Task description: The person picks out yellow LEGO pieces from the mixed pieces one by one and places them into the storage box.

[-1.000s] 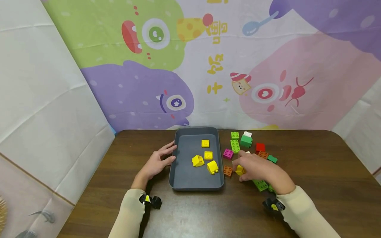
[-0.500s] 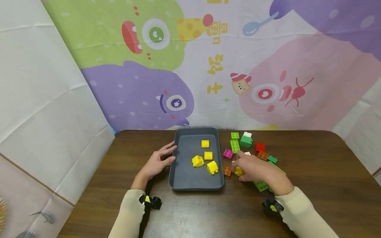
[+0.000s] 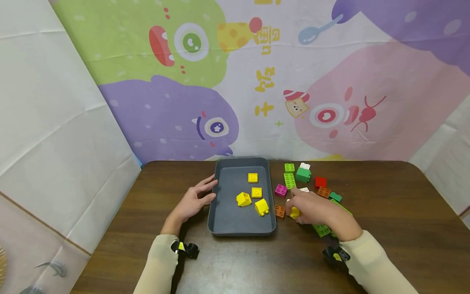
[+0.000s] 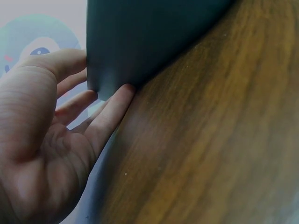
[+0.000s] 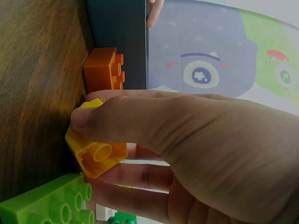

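Observation:
My right hand [image 3: 316, 207] pinches a yellow building brick [image 5: 102, 151] with a sloped side between thumb and fingers, close over the table. In the right wrist view its hollow underside with a round tube faces the camera. My left hand [image 3: 191, 201] rests at the left side of a dark grey tray [image 3: 223, 220], its fingertips against the outer wall, as the left wrist view also shows. Inside the tray lie two flat square yellow bricks, one of them the far brick [image 3: 253, 177], and two sloped ones, including the rightmost brick [image 3: 262, 207].
Between tray and right hand lies an orange brick [image 3: 280, 211]. Around that hand are a magenta brick [image 3: 281, 190], a red brick [image 3: 320, 182], a dark green brick [image 3: 303, 174] and several lime green ones, such as the long brick [image 3: 289, 181]. A patterned cloth hangs behind the table.
The right hand has shifted slightly left, and the yellow brick in its fingers has turned a little. The left hand and tray stay put.

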A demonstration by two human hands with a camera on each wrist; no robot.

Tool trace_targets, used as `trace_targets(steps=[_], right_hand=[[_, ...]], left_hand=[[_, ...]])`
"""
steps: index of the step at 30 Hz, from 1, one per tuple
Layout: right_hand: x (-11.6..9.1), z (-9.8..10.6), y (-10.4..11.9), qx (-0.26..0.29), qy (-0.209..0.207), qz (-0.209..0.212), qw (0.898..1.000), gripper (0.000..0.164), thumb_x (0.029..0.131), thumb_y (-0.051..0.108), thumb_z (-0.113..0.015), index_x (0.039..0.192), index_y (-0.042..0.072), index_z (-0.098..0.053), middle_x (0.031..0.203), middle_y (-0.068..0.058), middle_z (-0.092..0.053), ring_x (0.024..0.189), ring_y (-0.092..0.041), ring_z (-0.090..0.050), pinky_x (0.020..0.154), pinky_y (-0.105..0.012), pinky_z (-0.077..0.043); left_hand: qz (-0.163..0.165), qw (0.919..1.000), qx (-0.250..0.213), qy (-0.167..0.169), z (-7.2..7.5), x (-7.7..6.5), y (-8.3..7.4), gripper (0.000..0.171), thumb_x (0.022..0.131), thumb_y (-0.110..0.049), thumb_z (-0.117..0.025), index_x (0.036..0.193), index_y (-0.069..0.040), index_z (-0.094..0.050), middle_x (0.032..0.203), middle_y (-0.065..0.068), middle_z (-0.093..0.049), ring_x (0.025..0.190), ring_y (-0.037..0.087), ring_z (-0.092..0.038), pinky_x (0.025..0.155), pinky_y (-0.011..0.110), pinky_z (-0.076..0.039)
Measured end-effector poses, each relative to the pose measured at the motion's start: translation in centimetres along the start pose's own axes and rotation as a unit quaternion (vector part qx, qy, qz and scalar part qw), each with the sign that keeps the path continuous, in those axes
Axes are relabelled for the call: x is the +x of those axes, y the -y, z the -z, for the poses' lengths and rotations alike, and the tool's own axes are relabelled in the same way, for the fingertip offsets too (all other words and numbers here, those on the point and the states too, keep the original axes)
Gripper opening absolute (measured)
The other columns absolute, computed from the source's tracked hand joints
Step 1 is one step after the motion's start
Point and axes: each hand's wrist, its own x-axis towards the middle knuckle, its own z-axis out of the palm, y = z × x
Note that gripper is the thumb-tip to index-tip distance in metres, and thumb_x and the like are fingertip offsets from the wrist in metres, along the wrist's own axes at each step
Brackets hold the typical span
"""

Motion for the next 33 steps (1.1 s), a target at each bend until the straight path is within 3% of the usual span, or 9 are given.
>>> trace_targets(steps=[23, 33], right_hand=[[-0.5, 0.6, 0.1, -0.003, -0.014, 0.001, 1.000, 0.024, 0.078, 0.009, -0.084, 0.098, 0.022, -0.078, 0.104, -0.005, -0.058, 0.085, -0.022, -0.056, 0.078, -0.042, -0.057], [-1.2, 1.6, -0.1, 0.006, -0.030, -0.009, 0.999, 0.026, 0.077, 0.009, -0.085, 0.099, 0.022, -0.078, 0.100, -0.004, -0.054, 0.081, -0.021, -0.056, 0.075, -0.035, -0.060]], left_hand=[[0.008, 1.0000, 0.002, -0.001, 0.0, 0.1, -0.1, 0.056, 0.098, -0.019, -0.065, 0.149, -0.005, -0.047, 0.166, 0.006, -0.028, 0.141, 0.034, -0.042, 0.092, 0.039, -0.059], [0.009, 0.9999, 0.005, -0.002, 0.0, 0.1, -0.1, 0.056, 0.098, -0.019, -0.065, 0.149, -0.005, -0.047, 0.166, 0.006, -0.028, 0.142, 0.034, -0.041, 0.093, 0.042, -0.058]])
